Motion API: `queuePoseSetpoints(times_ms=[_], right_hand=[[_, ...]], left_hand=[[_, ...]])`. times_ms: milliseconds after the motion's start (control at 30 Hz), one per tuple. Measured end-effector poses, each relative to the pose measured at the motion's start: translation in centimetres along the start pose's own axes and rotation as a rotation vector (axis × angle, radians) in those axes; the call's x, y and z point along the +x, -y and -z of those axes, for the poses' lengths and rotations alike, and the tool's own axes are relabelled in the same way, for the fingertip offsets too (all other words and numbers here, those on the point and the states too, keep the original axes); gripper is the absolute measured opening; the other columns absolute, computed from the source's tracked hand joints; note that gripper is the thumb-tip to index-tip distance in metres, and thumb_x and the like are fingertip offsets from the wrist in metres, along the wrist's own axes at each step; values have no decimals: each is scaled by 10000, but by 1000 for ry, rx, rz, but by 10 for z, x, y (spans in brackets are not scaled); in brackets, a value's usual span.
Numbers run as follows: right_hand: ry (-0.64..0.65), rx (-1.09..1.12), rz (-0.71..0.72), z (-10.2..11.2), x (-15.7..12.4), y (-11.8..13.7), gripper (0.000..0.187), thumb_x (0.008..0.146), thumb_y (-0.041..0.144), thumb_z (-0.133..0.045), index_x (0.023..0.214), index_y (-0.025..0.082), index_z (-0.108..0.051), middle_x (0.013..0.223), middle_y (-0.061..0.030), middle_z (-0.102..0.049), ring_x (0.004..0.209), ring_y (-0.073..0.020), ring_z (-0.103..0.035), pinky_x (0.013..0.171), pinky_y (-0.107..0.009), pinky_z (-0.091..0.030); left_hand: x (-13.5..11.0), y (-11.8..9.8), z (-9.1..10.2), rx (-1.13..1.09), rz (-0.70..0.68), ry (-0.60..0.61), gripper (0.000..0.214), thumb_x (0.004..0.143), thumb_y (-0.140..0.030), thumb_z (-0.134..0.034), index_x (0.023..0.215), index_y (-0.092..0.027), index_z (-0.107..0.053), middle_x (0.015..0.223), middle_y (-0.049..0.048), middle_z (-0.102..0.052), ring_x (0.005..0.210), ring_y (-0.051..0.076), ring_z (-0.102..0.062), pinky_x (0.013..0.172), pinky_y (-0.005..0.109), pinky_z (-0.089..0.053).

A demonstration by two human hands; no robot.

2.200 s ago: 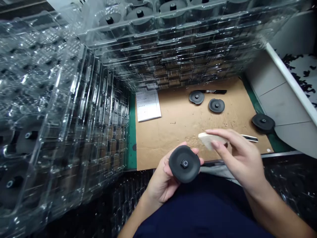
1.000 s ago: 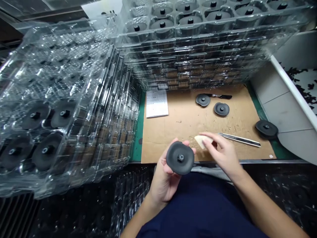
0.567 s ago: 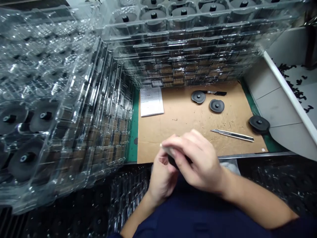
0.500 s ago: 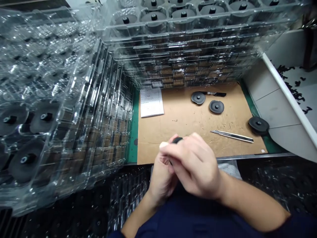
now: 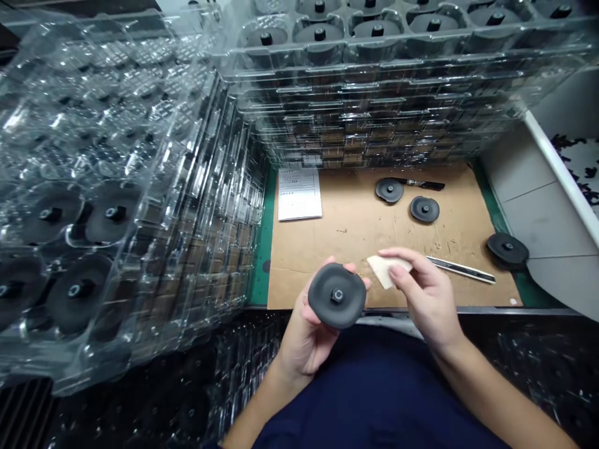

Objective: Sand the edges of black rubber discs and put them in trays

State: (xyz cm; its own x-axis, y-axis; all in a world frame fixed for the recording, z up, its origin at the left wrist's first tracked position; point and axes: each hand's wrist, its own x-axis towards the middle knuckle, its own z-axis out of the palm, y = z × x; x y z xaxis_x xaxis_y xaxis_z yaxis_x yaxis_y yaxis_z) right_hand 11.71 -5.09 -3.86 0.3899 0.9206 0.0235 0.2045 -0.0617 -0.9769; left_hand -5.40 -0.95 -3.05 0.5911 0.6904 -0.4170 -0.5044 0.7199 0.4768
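Observation:
My left hand (image 5: pixel 304 340) grips a black disc-shaped part (image 5: pixel 334 312) by its rim, its flat face with a small central stud turned up toward me. In my right hand (image 5: pixel 430 299) a cream-coloured flat piece (image 5: pixel 384 269), perhaps a cloth or sponge pad, is pinched between thumb and fingers. It is held apart from the disc, just to its right. Both hands are above the near edge of a cardboard sheet (image 5: pixel 304 262). A cutter knife (image 5: pixel 463 269) lies partly behind my right hand.
Two similar discs lie near a black marker (image 5: pixel 423 184) at the back; another disc (image 5: pixel 508 251) rests at the right edge. A printed paper pad (image 5: pixel 299 196) lies at back left. Tall stacks of clear plastic trays (image 5: pixel 234 187) stand left and behind. A white-edged bin (image 5: pixel 561 165) stands right.
My hands have moved apart. The black disc, mostly hidden before, now faces up in my left hand, and the cream piece shows in my right. The view has shifted slightly left.

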Motion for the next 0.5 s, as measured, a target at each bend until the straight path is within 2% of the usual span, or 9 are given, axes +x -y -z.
queuePoseSetpoints(times_ms=[67,133,200,267,333,400,467,500], right_hand=[[39,-22,-135,-1,-2,-16,230,870,340,-532,1039,227,-639,1009,-44,-674,883,-185,-623,738,-300,-505],[152,-71,-218,-2,-7,-31,244,863,356,-533,1017,209,-653,1010,-52,-681,898,-196,-625,765,-314,-505],[212,-88,-248,-2,-14,-41,248,863,355,-527,1006,201,-658,1007,-58,-686,895,-201,-631,762,-319,-509],[210,-86,-262,0,-19,-45,257,869,356,-516,1023,198,-648,999,-64,-686,860,-198,-637,729,-316,-517],[166,-99,-266,5,-22,-38,263,876,356,-509,1047,198,-631,992,-67,-680,832,-191,-632,704,-310,-514],[73,-137,-212,10,-23,-20,238,877,334,-520,1053,210,-623,1008,-61,-667,856,-187,-618,718,-303,-502],[-37,-195,-68,13,-23,6,208,871,270,-537,1059,235,-619,1039,-46,-651,908,-183,-600,740,-291,-485],[-51,-222,43,12,-23,19,222,864,226,-545,1074,247,-613,1049,-38,-647,915,-177,-592,744,-287,-476]], left_hand=[[0,0,1,-37,7,26,590,588,-469,-762,1133,-301,-614,1219,38,-602,1061,283,-608,935,387,-473],[1,1,1,-64,5,34,561,607,-456,-756,1128,-297,-619,1215,36,-604,1070,277,-604,908,365,-494],[2,2,2,-76,7,34,551,611,-444,-758,1124,-293,-623,1211,36,-607,1087,273,-595,893,346,-504],[2,2,2,-70,10,28,558,604,-440,-764,1123,-294,-622,1218,36,-601,1091,273,-591,901,349,-499],[2,2,1,-46,9,20,580,588,-445,-773,1128,-302,-616,1232,37,-589,1076,273,-599,905,356,-494],[3,2,-1,-16,6,7,607,570,-455,-780,1133,-309,-610,1242,37,-582,1076,276,-597,897,353,-494],[4,4,-3,13,-10,-14,625,548,-448,-797,1128,-312,-609,1231,33,-589,1085,278,-592,894,342,-490],[5,6,-5,29,-29,-28,633,533,-435,-811,1121,-311,-612,1218,30,-598,1084,276,-592,900,341,-485]])
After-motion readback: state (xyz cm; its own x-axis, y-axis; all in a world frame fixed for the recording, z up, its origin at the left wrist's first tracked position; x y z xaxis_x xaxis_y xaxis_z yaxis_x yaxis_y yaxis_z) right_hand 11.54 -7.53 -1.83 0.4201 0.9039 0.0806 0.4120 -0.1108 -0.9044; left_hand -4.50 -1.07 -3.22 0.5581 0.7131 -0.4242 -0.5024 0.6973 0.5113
